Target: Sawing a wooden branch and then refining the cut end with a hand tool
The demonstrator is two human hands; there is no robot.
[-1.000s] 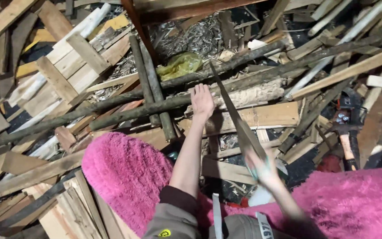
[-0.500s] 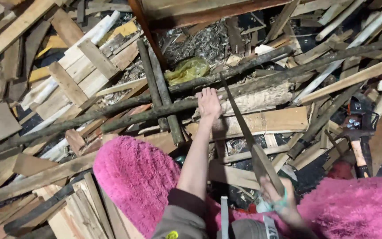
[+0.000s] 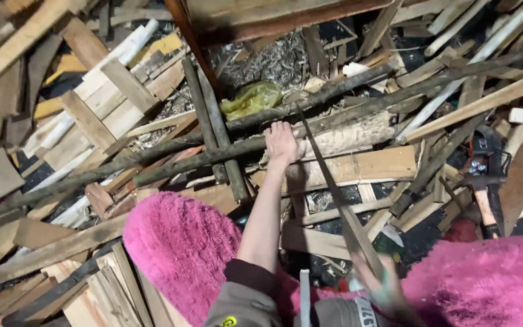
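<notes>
A long, thin hand saw blade (image 3: 334,200) of dull grey metal runs from the lower right up to a rough, pale-barked log (image 3: 349,138) lying across the heap, its tip resting at the log's upper edge. The right hand (image 3: 382,287), blurred at the bottom of the view, grips the saw's handle end; how its fingers lie cannot be told. The left hand (image 3: 281,142) presses on the log just beside the blade, fingers spread flat over the bark.

Judging from this, the sawing stroke through the log is in hand, with the left hand pinning the wood. The next move seems to call for steady pressure on the log and a straight pull of the blade, clear of the spread fingers.

Two fluffy pink slippers (image 3: 180,248) show at the bottom. Around lies a dense pile of scrap planks (image 3: 349,166), dark branches (image 3: 152,166) and a crumpled yellow-green bag (image 3: 252,99). A red-handled power tool (image 3: 482,175) rests at the right. Lighting is dim, and no bare floor shows.
</notes>
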